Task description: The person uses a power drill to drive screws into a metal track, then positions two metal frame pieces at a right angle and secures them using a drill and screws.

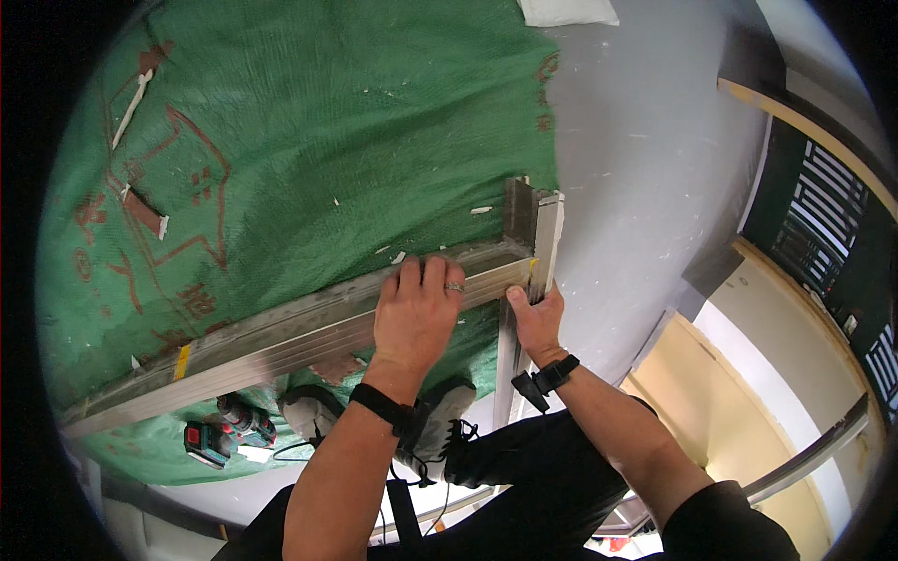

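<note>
A long grey metal profile (281, 338) with grooved sides runs from the lower left to the middle, with yellow tape (181, 363) around it. At its right end it meets a shorter metal crosspiece (549, 229), forming a corner. My left hand (416, 313) is closed over the long profile, its fingers curled across the top edge close to the corner. Just below the joint, my right hand (541, 325) grips the crosspiece. Its thumb rests by the profile's end, while its other fingers are mostly hidden behind the metal.
Below the profile, a green-and-black cordless drill (232, 430) lies near my shoes (313, 411). White scraps (481, 210) are scattered over the green sheet (374, 122). Grey floor (645, 168) extends to the right, towards wooden-edged panels (795, 309). A white packet (569, 11) lies at the top.
</note>
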Available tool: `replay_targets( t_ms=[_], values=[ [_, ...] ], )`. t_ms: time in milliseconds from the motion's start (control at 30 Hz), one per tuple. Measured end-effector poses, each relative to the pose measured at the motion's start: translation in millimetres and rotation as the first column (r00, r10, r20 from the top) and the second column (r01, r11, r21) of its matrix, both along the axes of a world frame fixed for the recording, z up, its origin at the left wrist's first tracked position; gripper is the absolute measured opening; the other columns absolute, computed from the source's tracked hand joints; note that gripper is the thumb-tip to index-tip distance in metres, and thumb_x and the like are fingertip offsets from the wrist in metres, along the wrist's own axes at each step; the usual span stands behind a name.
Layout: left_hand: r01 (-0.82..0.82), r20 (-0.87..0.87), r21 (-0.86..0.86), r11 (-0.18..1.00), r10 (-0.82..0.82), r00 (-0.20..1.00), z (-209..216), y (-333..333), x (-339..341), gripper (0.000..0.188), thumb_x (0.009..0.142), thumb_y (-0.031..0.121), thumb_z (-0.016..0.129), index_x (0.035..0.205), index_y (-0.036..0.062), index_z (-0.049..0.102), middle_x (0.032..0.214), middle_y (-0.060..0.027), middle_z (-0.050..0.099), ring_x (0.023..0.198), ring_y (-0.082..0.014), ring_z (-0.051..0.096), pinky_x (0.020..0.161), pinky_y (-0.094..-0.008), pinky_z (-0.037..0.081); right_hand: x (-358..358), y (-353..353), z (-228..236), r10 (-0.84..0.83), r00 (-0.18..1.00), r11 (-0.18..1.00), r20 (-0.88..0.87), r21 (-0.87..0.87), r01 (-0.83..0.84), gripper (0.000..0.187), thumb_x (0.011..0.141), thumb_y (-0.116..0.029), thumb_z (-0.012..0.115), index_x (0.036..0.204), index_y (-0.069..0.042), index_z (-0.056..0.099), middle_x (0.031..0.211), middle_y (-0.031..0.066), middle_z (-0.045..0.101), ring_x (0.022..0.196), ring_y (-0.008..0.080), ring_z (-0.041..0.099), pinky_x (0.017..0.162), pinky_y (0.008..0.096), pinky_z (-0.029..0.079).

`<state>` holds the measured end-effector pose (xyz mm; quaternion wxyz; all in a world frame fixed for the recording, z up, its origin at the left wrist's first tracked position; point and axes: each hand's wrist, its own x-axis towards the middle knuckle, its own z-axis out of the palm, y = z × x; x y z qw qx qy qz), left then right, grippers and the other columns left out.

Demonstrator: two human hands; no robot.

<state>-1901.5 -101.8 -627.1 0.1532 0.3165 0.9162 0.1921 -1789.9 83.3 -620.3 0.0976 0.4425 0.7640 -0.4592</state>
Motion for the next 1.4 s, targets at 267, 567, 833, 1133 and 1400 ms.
replay_targets(
  t_ms=[267, 567, 833, 1133, 1400],
  values=[
    [0.026, 0.1, -0.003, 1.0, -0.026, 0.995, 4, 3, 1, 0.036, 0.071, 0.019, 0.07, 0.103, 0.0088, 0.057, 0.091, -0.0051, 0.051, 0.094, -0.0242, 0.056, 0.076, -0.0381, 0.052, 6, 5, -5, 0.012, 1.0, 0.992, 0.018, 0.127, -0.014, 0.051, 0.076, -0.034, 0.08, 0.106, 0.001, 0.06, 0.091, 0.0108, 0.067, 0.082, 0.019, 0.062, 0.077, 0.0334, 0.051],
    [-0.213, 0.759, 0.225, 0.951, -0.034, 0.65, -25, 80, -77, 0.029, 0.077, 0.017, 0.06, 0.094, -0.0047, 0.069, 0.097, -0.0276, 0.066, 0.091, -0.0402, 0.066, 0.082, -0.0447, 0.051, 3, 6, -5, -0.013, 1.0, 0.991, 0.004, 0.134, 0.013, 0.055, 0.073, -0.039, 0.081, 0.103, 0.002, 0.061, 0.089, 0.0131, 0.067, 0.08, 0.0219, 0.063, 0.074, 0.0348, 0.051],
    [-0.132, 0.81, 0.14, 0.981, -0.037, 0.586, -61, 122, -70, 0.026, 0.072, 0.012, 0.061, 0.09, -0.0028, 0.071, 0.099, -0.0268, 0.066, 0.095, -0.0415, 0.064, 0.082, -0.0418, 0.053, 1, 2, -5, 0.025, 1.0, 0.98, 0.016, 0.198, -0.028, 0.052, 0.074, -0.04, 0.081, 0.1, 0.001, 0.061, 0.087, 0.0138, 0.067, 0.08, 0.0242, 0.063, 0.074, 0.0365, 0.05],
    [-0.144, 0.856, -0.009, 0.99, 0.083, 0.511, -55, 131, -69, 0.029, 0.069, 0.012, 0.067, 0.093, -0.0035, 0.071, 0.105, -0.0253, 0.067, 0.1, -0.0367, 0.066, 0.084, -0.0378, 0.053, 7, 3, -9, 0.024, 0.999, 0.98, 0.034, 0.197, -0.03, 0.051, 0.073, -0.038, 0.082, 0.101, 0.0, 0.062, 0.086, 0.0124, 0.067, 0.077, 0.0236, 0.063, 0.073, 0.0358, 0.05],
    [-0.123, 0.783, -0.061, 0.991, 0.124, 0.609, -84, 101, -75, 0.024, 0.069, 0.011, 0.069, 0.088, -0.0041, 0.072, 0.101, -0.0263, 0.068, 0.099, -0.0391, 0.065, 0.084, -0.0396, 0.053, -1, -12, -1, 0.008, 0.999, 0.985, 0.05, 0.174, -0.016, 0.054, 0.073, -0.041, 0.082, 0.101, 0.001, 0.062, 0.087, 0.0126, 0.068, 0.08, 0.0234, 0.064, 0.073, 0.0358, 0.051]
  ],
)
